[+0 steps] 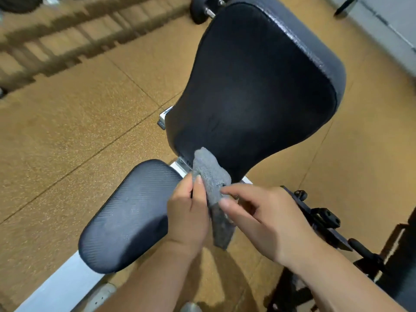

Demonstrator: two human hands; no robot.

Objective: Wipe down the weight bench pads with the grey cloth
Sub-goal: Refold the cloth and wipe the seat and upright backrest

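A crumpled grey terry cloth (pixel 212 188) is held between both hands in the lower centre of the frame, just below the narrow lower end of the large black padded backrest (pixel 254 86), which fills the upper right. The upper tip of the cloth overlaps that lower edge of the backrest, while its lower end hangs down between the two wrists. The left hand (pixel 188 217) is closed on the left side of the cloth, with the thumb laid along its front and the fingers tucked behind. The right hand (pixel 267 219) is seen with its thumb and forefinger pinching the right edge of the cloth, the remaining fingers being loosely curled. The smaller black ribbed seat pad (pixel 128 217) is placed at the lower left, just beside the left hand, mounted on a white metal frame (pixel 58 287). A speckled tan rubber floor (pixel 74 122) is seen beneath, and a black adjustment bracket (pixel 324 221) is visible at the lower right.
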